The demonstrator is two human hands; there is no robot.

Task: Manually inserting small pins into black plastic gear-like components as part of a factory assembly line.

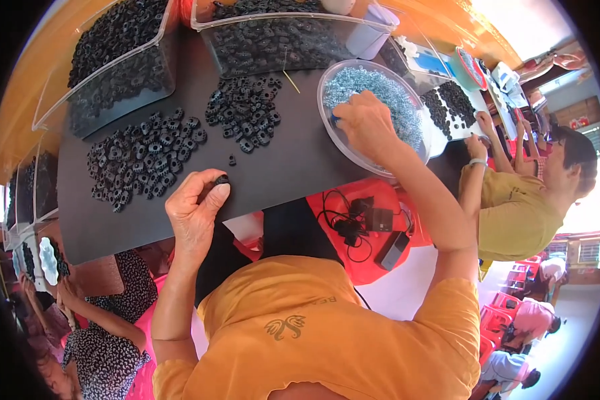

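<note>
My left hand (197, 200) is closed at the near edge of the dark table, pinching a small black plastic part (222, 179) between thumb and forefinger. Over the left side of a round clear bowl (328, 130) my right hand (365, 120) has its fingers curled together. A bit of blue shows at its fingertips; what they hold, if anything, is hidden. Tiny shiny pale-blue pieces (393, 93) fill the bowl, too small to name. A large pile of black plastic parts (143, 157) spreads left of my hands, with a smaller pile (245, 110) beyond. One loose part (232, 160) lies nearby.
Two clear bins (123, 90) (280, 50) of black parts line the table's far side, with a pale cup (373, 33) at the right one. A thin yellow stick (291, 81) lies before it. Cables and black boxes rest on a red stool (353, 257). Co-workers sit on both sides.
</note>
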